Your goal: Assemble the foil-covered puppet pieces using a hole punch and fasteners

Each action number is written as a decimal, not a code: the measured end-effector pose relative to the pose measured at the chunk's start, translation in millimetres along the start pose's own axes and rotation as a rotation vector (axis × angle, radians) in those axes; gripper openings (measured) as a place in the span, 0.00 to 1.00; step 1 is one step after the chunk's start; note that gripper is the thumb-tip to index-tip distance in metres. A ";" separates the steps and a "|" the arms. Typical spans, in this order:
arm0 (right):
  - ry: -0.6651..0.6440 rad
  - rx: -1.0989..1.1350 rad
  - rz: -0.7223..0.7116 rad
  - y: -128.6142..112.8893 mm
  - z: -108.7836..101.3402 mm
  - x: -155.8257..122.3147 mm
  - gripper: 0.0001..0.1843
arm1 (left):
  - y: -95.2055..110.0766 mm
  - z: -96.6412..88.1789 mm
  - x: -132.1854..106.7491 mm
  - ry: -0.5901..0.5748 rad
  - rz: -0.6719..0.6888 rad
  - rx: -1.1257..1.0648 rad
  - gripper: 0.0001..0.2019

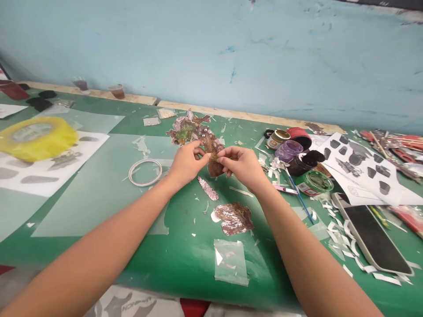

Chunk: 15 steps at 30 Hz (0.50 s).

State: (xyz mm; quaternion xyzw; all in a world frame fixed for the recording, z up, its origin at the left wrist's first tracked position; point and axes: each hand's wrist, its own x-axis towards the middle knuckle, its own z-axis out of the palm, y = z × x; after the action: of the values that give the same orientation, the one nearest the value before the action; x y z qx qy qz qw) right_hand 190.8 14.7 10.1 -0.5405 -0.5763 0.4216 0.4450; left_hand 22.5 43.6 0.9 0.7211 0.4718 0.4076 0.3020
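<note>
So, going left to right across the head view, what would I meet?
Yellow tape, white ring, left hand, right hand, green jar, phone.

Green table [188,259]; on it: clear sheet [95,189]; mottled strip [208,188]; shiny brown piece [235,218]; clear plastic square [231,270]; right side, phone [376,237] beside paper clippings [387,278]; green jar [313,182].

Pale blue wall [185,61] behind a green table [185,259]; two small plastic cups [117,91] near the wall, toward the left; at right, a green paint jar [313,182], a blue brush [300,195] just beside it; nearer, a dark-screened phone [375,237].
</note>
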 end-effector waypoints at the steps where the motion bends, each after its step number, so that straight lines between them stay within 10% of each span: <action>1: 0.000 0.002 0.004 0.3 0.0 0.1 0.10 | -0.4 0.1 0.2 -0.002 -0.002 0.001 0.18; 15: 0.025 0.041 -0.039 -0.9 0.0 -0.2 0.09 | 0.1 1.2 0.2 -0.035 -0.022 0.004 0.14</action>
State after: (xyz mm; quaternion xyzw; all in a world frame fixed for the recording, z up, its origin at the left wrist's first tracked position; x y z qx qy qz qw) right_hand 190.6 14.4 11.0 -0.5250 -0.5724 0.4179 0.4713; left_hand 23.6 43.7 0.4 0.7233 0.4754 0.3907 0.3133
